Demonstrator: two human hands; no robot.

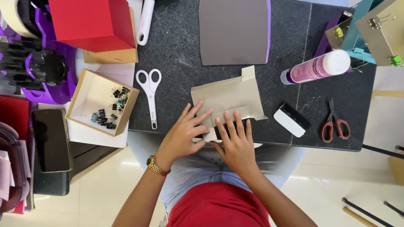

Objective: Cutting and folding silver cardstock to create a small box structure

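A tan cut-out cardboard piece with flaps (229,94) lies on the dark stone tabletop (181,50) near its front edge. My left hand (183,134), with a gold watch on the wrist, presses its fingers flat on the near left part of the cardboard. My right hand (235,143) lies flat beside it, fingers spread over the near edge of the same piece. Both hands press down on a fold at the near side; neither lifts the piece.
White scissors (150,94) lie left of the cardboard, red-handled scissors (334,124) at right. A glue bottle (315,67), a white scraper (291,120), a grey sheet (233,31), a tray of binder clips (103,103), a red box (92,23), a phone (50,138) surround it.
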